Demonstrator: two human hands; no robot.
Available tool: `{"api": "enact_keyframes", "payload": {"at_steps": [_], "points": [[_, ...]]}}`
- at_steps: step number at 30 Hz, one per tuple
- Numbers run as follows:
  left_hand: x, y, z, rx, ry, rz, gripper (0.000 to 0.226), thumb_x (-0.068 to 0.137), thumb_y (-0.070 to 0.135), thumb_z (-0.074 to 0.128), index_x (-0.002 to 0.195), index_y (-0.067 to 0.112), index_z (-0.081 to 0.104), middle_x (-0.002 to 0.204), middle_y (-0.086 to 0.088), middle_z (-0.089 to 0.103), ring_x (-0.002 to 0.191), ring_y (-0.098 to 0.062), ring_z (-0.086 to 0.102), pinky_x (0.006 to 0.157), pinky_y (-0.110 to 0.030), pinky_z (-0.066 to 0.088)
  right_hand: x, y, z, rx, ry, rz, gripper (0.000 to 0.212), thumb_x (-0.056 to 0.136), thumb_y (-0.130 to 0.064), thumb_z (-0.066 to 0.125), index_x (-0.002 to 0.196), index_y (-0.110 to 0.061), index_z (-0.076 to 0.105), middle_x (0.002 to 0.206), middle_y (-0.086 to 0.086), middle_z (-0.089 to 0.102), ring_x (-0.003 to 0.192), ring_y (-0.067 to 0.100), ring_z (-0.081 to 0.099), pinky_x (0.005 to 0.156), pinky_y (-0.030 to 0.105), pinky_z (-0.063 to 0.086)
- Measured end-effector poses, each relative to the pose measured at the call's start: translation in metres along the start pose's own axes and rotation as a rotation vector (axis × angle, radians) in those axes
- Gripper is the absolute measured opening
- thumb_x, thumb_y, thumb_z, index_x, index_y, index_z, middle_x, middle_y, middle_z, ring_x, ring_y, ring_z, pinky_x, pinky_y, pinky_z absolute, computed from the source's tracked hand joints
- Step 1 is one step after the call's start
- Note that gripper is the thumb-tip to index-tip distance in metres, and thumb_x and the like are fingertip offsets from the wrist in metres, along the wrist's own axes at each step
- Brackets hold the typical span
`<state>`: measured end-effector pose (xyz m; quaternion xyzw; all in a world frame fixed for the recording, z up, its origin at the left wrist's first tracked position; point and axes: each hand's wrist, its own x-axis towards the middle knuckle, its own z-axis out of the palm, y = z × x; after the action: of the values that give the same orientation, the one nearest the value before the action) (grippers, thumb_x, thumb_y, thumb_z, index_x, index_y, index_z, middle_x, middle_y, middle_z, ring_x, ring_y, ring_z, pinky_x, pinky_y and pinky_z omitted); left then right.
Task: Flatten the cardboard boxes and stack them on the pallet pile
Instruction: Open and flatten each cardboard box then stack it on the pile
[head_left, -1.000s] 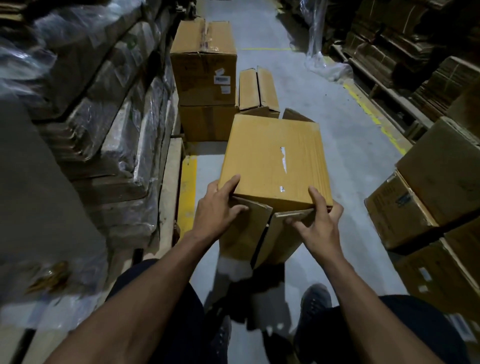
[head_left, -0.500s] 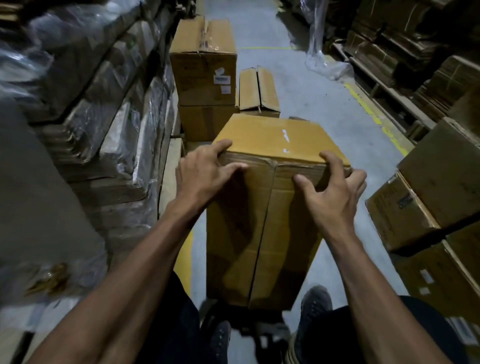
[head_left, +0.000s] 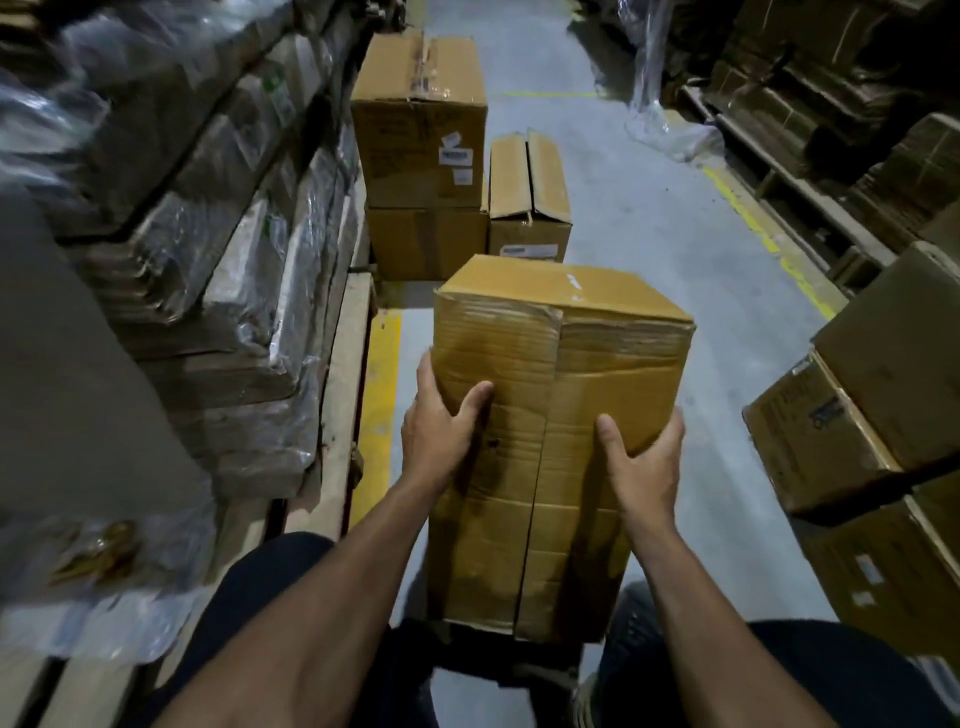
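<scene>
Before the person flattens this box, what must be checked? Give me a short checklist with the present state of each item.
1. Both hands on the box: ok. The left hand and the right hand grip the sides of the cardboard box.
2. Flaps facing the person free of tape: ok, an open seam runs between them.
3. Box empty: cannot tell, it is closed.
4. Far end untaped: cannot tell, hidden.
5. Floor space ahead: not ok, an open-flap box stands close behind it.
</scene>
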<state>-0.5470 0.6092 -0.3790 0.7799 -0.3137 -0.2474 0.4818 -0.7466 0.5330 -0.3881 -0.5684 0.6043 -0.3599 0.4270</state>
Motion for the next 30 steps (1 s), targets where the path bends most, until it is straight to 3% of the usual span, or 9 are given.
{"api": "enact_keyframes", "payload": {"at_steps": [2, 4, 8, 15, 20, 22, 24, 26, 30], "points": [[-0.004, -0.018, 0.006, -0.049, -0.038, -0.082, 0.072, 0.088, 0.056, 0.063, 0.145, 0.021, 0.037, 0.132, -0.003, 0.060, 0.122, -0.025, 0.057, 0.099, -0.038, 0.047, -0.006, 0.023, 0.002, 0.046, -0.048, 0.113, 0.083, 0.087, -0.047, 0.070, 0.153, -0.024, 0.025, 0.145, 0.005, 0.047, 0.134, 0.027, 0.046, 0.104, 0.038, 0.041], [-0.009, -0.037, 0.012, -0.084, -0.070, -0.175, 0.067, 0.086, 0.056, 0.064, 0.138, 0.018, 0.044, 0.126, -0.002, 0.062, 0.118, -0.024, 0.058, 0.097, -0.036, 0.047, -0.008, 0.044, 0.002, 0.057, -0.103, 0.221, 0.081, 0.085, -0.048, 0.072, 0.150, -0.022, 0.032, 0.139, 0.004, 0.053, 0.130, 0.027, 0.050, 0.106, 0.042, 0.042], [-0.012, -0.065, 0.019, -0.153, -0.156, -0.336, 0.096, 0.062, 0.081, 0.062, 0.135, 0.020, 0.048, 0.126, -0.002, 0.063, 0.118, -0.025, 0.059, 0.104, -0.047, 0.047, -0.008, 0.074, 0.002, 0.069, -0.195, 0.375, 0.095, 0.070, -0.055, 0.074, 0.149, -0.020, 0.034, 0.130, 0.002, 0.055, 0.126, 0.028, 0.051, 0.106, 0.046, 0.044], [0.016, -0.055, 0.021, -0.009, -0.053, -0.328, 0.079, 0.080, 0.074, 0.059, 0.134, 0.015, 0.055, 0.124, 0.001, 0.060, 0.123, -0.027, 0.054, 0.103, -0.040, 0.043, 0.011, 0.066, 0.018, -0.015, -0.114, 0.328, 0.086, 0.066, -0.076, 0.072, 0.132, -0.027, 0.047, 0.126, 0.002, 0.059, 0.118, 0.027, 0.056, 0.103, 0.051, 0.048], [0.047, -0.028, 0.028, 0.306, 0.048, -0.282, 0.079, 0.084, 0.078, 0.048, 0.129, 0.013, 0.052, 0.124, -0.010, 0.063, 0.117, -0.036, 0.056, 0.080, -0.038, 0.037, 0.040, 0.048, 0.023, -0.251, -0.009, 0.284, 0.084, 0.075, -0.086, 0.050, 0.127, -0.020, 0.053, 0.127, 0.008, 0.059, 0.121, 0.034, 0.053, 0.100, 0.045, 0.046], [0.052, -0.041, 0.033, 0.342, -0.023, -0.249, 0.083, 0.089, 0.070, 0.050, 0.149, 0.015, 0.030, 0.141, -0.015, 0.052, 0.127, -0.039, 0.050, 0.090, -0.042, 0.040, 0.049, 0.055, 0.029, -0.274, -0.064, 0.299, 0.085, 0.078, -0.082, 0.050, 0.135, -0.019, 0.051, 0.131, 0.008, 0.058, 0.122, 0.035, 0.053, 0.101, 0.046, 0.046], [0.045, -0.070, 0.041, 0.508, -0.271, -0.163, 0.089, 0.095, 0.060, 0.048, 0.159, 0.020, 0.001, 0.161, -0.020, 0.018, 0.142, -0.042, 0.032, 0.109, -0.045, 0.033, 0.050, 0.071, 0.037, -0.288, -0.204, 0.343, 0.090, 0.076, -0.078, 0.055, 0.145, -0.023, 0.041, 0.140, 0.009, 0.053, 0.125, 0.035, 0.051, 0.105, 0.050, 0.045], [0.031, -0.101, 0.048, 0.704, -0.499, -0.111, 0.084, 0.097, 0.062, 0.040, 0.157, 0.033, -0.011, 0.163, -0.016, -0.018, 0.148, -0.043, 0.015, 0.117, -0.047, 0.023, 0.044, 0.089, 0.043, -0.336, -0.289, 0.392, 0.097, 0.080, -0.068, 0.063, 0.156, -0.027, 0.018, 0.151, 0.010, 0.041, 0.132, 0.038, 0.045, 0.109, 0.051, 0.041], [0.028, -0.119, 0.052, 0.862, -0.521, -0.026, 0.076, 0.098, 0.067, 0.024, 0.155, 0.035, -0.014, 0.161, -0.015, -0.027, 0.152, -0.034, -0.009, 0.123, -0.047, 0.010, 0.041, 0.101, 0.048, -0.395, -0.261, 0.384, 0.099, 0.089, -0.054, 0.066, 0.158, -0.030, 0.000, 0.157, 0.010, 0.031, 0.137, 0.038, 0.041, 0.107, 0.048, 0.037]]}}
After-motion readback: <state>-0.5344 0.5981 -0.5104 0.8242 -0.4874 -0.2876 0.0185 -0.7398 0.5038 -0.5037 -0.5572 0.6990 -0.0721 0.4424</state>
